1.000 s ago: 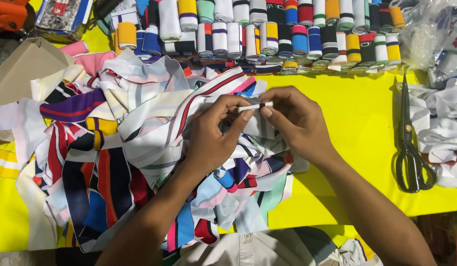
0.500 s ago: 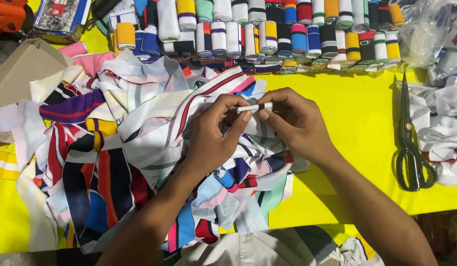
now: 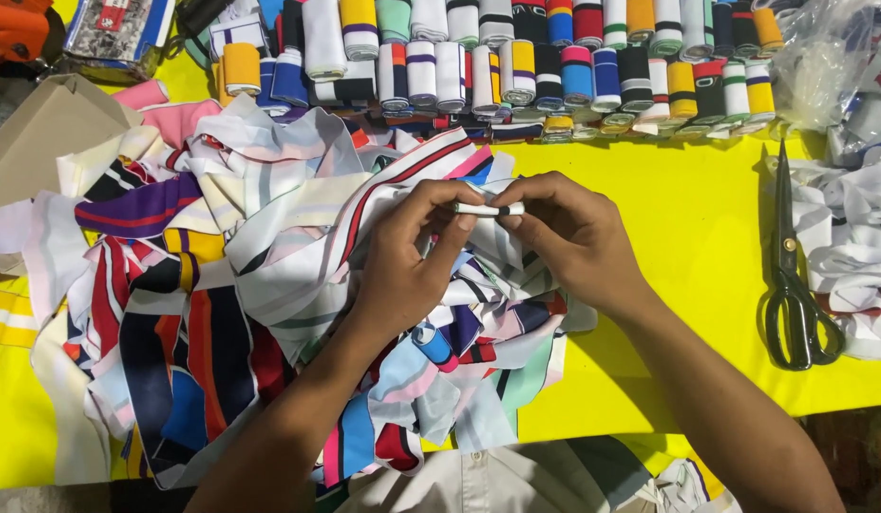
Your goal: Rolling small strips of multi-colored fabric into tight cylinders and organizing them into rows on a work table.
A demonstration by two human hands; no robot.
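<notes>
Two hands meet above the heap: our left hand and right hand pinch a small white fabric strip between fingertips, seemingly rolling it tight. Below lie striped fabric scraps; finished rolls line the yellow table, scissors rightward.

I see left hand + right hand both pinching small rolled white strip | above fabric strip pile on yellow table | rolled strips row behind | scissors far right
</notes>
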